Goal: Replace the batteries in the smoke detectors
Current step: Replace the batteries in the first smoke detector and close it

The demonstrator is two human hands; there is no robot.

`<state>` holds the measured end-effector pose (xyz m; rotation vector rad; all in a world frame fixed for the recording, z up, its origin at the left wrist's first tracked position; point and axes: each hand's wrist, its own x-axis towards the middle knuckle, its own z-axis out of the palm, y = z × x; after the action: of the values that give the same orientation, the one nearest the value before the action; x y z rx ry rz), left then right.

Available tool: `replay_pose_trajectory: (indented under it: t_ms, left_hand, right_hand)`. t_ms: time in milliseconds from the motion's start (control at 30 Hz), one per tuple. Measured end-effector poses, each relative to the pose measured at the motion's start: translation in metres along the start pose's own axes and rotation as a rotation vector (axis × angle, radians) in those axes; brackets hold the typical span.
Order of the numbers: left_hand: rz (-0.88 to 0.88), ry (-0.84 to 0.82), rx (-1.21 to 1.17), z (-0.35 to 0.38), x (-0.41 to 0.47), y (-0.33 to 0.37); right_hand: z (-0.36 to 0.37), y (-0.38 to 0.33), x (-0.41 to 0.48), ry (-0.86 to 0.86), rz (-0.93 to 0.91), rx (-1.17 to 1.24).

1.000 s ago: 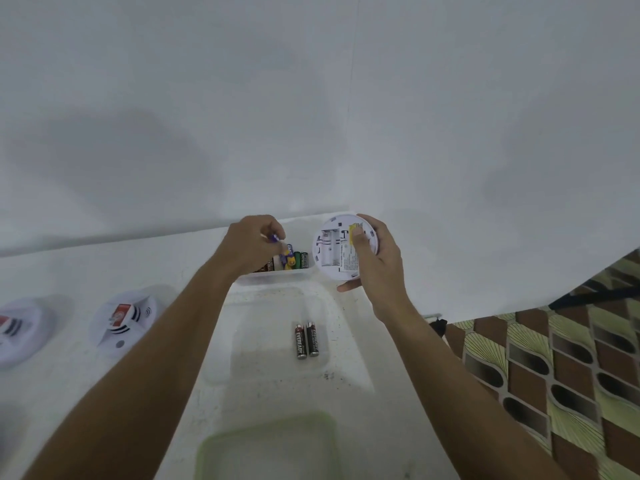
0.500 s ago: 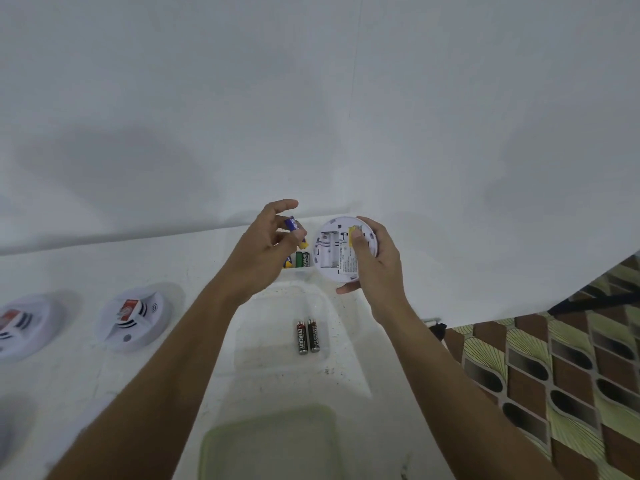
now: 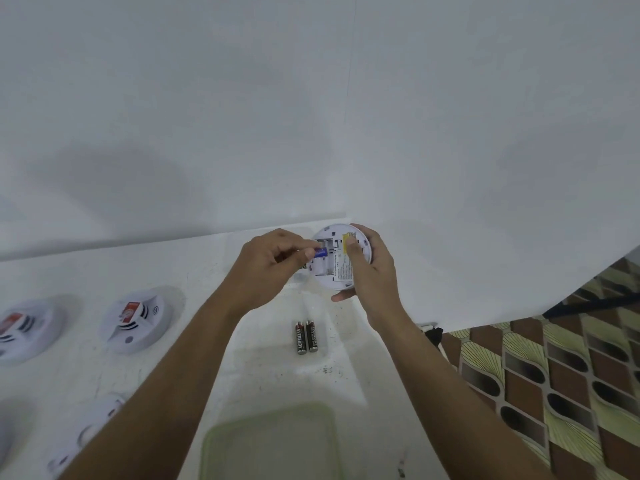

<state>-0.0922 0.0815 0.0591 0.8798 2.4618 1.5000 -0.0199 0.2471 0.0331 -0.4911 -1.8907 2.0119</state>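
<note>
Smoke detector (image 3: 337, 271) – where's it rn?
B: Up off the table (image 3: 69, 271), back side facing cam. Right hand (image 3: 375, 271) grips it: thumb pressed on the yellow sticker, fingers curled round the far rim and under the near edge.
A: And the new cell?
B: Blue battery (image 3: 320, 252) pinched btwn thumb and fingertips of left hand (image 3: 266, 268), other fingers curled in. Its free end is right at the open battery bay (image 3: 323, 266), on the detector's left half, so the left hand's the nearer one.
A: Axis?
B: Battery lies approx left-right, pointing from the fingers at the detector. Bay slots seem to run near-far. My guess: it needs a turn to line up w/ a slot before it drops in. Polarity marks too small to read.
A: Vs. 0.5 s ago?
B: Then the left hand was held clear, left of the detector, battery in the air. Now it has closed the gap. Detector approx same spot. Two black batteries (image 3: 305, 336) unmoved on the table.
</note>
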Motion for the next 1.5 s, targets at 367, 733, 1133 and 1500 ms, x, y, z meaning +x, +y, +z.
replay_pose_trajectory:
  t_ms: [367, 733, 1133, 1500]
  left_hand:
    - [-0.005, 0.256, -0.116, 0.016, 0.003, 0.013]
    - [0.158, 0.292, 0.16, 0.041, -0.004, -0.016]
    - [0.031, 0.072, -0.003, 0.02, 0.008, -0.016]
    - [-0.296, -0.358, 0.654, -0.011, 0.066, -0.046]
  right_hand:
    - [0.005, 0.0, -0.01, -0.068, 0.015, 0.011]
    - [0.005, -0.003, -0.012, -0.015, 0.015, 0.053]
    - [0.004, 0.002, -0.002, 0.02, 0.074, 0.083]
    - [-0.005, 0.002, 0.008, 0.069, 0.091, 0.095]
